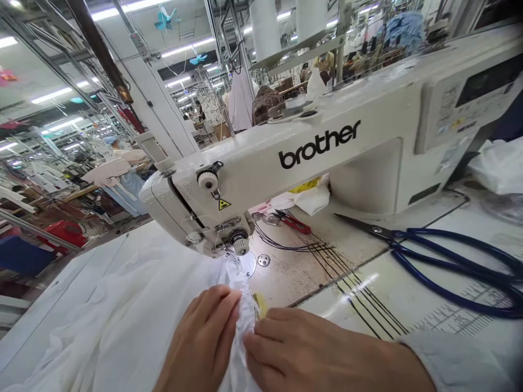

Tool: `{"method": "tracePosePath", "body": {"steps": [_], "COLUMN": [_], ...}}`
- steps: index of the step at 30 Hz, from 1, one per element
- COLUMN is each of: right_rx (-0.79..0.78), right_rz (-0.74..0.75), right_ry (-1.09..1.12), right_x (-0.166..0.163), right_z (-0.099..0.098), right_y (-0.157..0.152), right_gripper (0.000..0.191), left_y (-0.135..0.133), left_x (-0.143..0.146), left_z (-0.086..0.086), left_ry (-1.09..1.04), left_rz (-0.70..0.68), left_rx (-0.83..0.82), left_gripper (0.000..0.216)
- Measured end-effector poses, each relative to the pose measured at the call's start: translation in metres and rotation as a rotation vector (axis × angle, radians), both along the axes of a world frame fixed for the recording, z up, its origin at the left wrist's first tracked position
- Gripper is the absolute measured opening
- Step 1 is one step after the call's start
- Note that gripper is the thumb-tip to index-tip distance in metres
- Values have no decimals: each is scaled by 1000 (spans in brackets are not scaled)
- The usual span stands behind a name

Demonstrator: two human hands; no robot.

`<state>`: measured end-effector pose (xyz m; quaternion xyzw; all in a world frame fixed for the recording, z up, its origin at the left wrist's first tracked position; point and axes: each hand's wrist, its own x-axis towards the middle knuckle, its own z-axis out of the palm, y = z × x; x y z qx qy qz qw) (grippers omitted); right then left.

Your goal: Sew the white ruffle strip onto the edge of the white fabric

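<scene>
White fabric (122, 305) is spread over the left of the table and runs up under the needle of a white Brother sewing machine (310, 147). My left hand (204, 343) lies on the fabric with its fingers together, pressing a bunched fold just in front of the presser foot (236, 256). My right hand (302, 351) meets it from the right, thumb and fingers pinched on the same fold of fabric. A small yellow tag (260, 304) shows between the fold and my right fingers.
Large blue-handled scissors (449, 261) lie on the table to the right. Small red thread snips (295, 222) rest near the machine's base. Black guide lines (347, 272) cross the bed. A white plastic bag (498, 163) sits far right. A person works at a distant station (118, 169).
</scene>
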<state>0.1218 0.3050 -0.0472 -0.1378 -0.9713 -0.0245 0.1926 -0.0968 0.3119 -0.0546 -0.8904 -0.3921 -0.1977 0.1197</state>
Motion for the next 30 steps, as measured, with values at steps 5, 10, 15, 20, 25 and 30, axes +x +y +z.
{"method": "tracePosePath", "body": {"steps": [5,10,15,20,25,30], "right_rx": [-60,-44,33,0,-2,-118], "right_rz": [67,38,-81,-107,-173,-154], "right_ry": [23,9,42,38,76,33], "right_x": [1,5,7,6,5,1], "right_z": [0,1,3,4,2,1], "right_y": [4,1,0,-5,-8,6], "right_gripper": [34,23,21,16,22,15], "left_y": [9,9,9,8,14,28], "left_x": [7,7,9,6,5,4], "left_z": [-2,-2,-2,-1,-2,-3], "left_ry": [-157,-186,-106,-42,-77,-133], "left_rz": [-18,-34,-61,-100,-57,-13], "left_rx": [-13,-72,-31,8,-42,-51], "left_gripper": [14,19,29,31,33,28]}}
